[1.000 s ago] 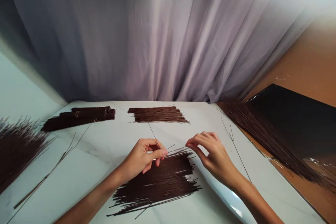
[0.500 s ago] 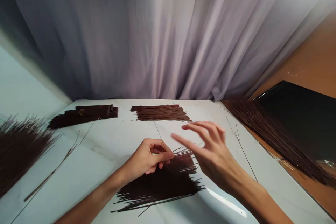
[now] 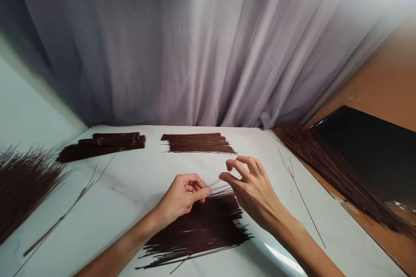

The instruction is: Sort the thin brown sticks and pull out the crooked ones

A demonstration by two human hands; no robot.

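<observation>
A loose heap of thin dark brown sticks (image 3: 201, 229) lies on the white table (image 3: 136, 186) in front of me. My left hand (image 3: 183, 197) rests on the heap's far end, thumb and fingers pinched on a few sticks that fan out to the right. My right hand (image 3: 248, 188) hovers just right of it, thumb and forefinger closing on the tips of those same sticks, the other fingers curled apart above.
A flat row of brown sticks (image 3: 198, 143) lies at the back centre, tied bundles (image 3: 104, 145) at the back left. Large stick piles sit at the far left (image 3: 22, 186) and along the right edge (image 3: 334, 173). Stray single sticks (image 3: 300, 197) lie right. A grey curtain (image 3: 208, 43) hangs behind.
My right hand swung up and left with fingers spread, then came back down to the stick tips beside my left hand. The left hand stayed pinched on the sticks.
</observation>
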